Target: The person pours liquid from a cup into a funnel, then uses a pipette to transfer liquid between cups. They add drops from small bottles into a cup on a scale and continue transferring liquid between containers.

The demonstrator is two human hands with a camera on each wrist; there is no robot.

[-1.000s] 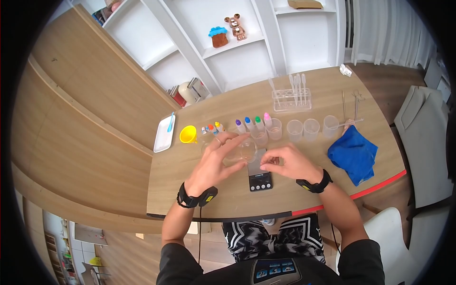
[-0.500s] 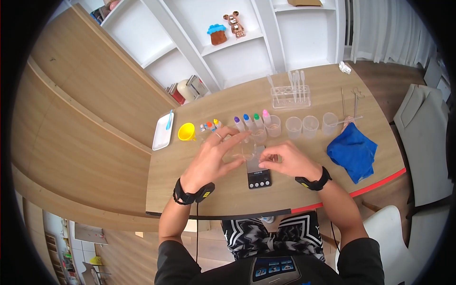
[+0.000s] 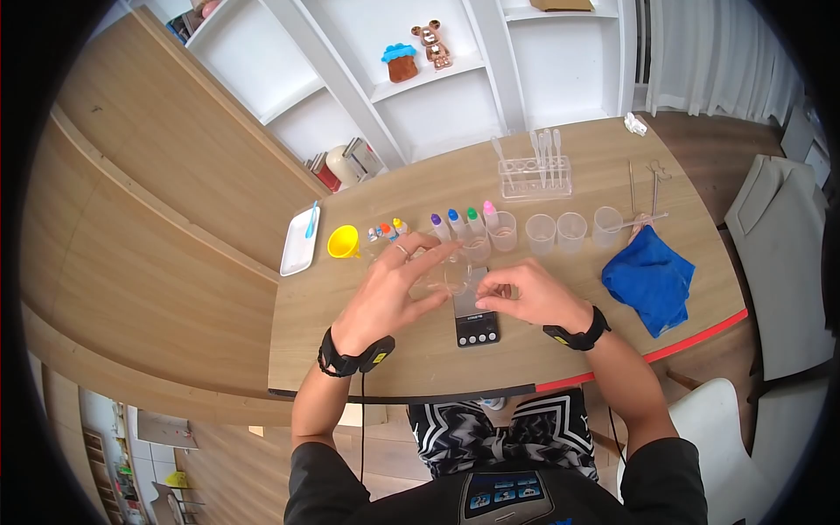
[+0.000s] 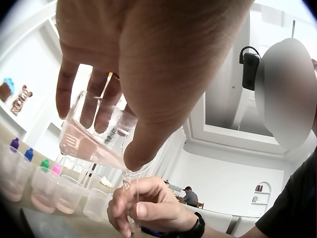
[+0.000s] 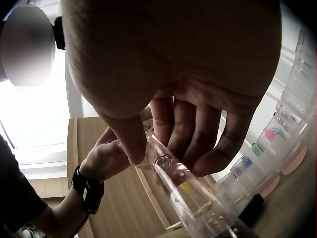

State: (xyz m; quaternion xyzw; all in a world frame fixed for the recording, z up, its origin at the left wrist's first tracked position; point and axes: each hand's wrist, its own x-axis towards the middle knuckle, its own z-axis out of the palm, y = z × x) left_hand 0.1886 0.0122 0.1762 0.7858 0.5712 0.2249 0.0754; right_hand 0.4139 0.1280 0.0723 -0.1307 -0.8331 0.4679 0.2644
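Note:
My left hand (image 3: 385, 284) grips a clear glass beaker (image 4: 91, 146) between thumb and fingers. The beaker is tilted, with pale pink liquid toward its lip. Just below that lip, in the left wrist view, my right hand (image 4: 153, 206) pinches a clear tube (image 4: 130, 191) near its top. The right wrist view shows the tube (image 5: 185, 191) with droplets and liquid inside; the level is hard to read. Seen from the head, my right hand (image 3: 538, 297) is beside the beaker, above a small scale (image 3: 477, 330) with a black button panel.
Behind the hands stand dropper bottles (image 3: 472, 224), plastic cups (image 3: 571, 234) and a pipette rack (image 3: 535, 179). A yellow funnel (image 3: 343, 241) and white tray (image 3: 300, 245) are at left. A blue cloth (image 3: 649, 280) lies at right, near metal tools (image 3: 654, 185).
The head view has shifted slightly. My left hand and the beaker have moved a little, while my right hand keeps its pinch on the tube.

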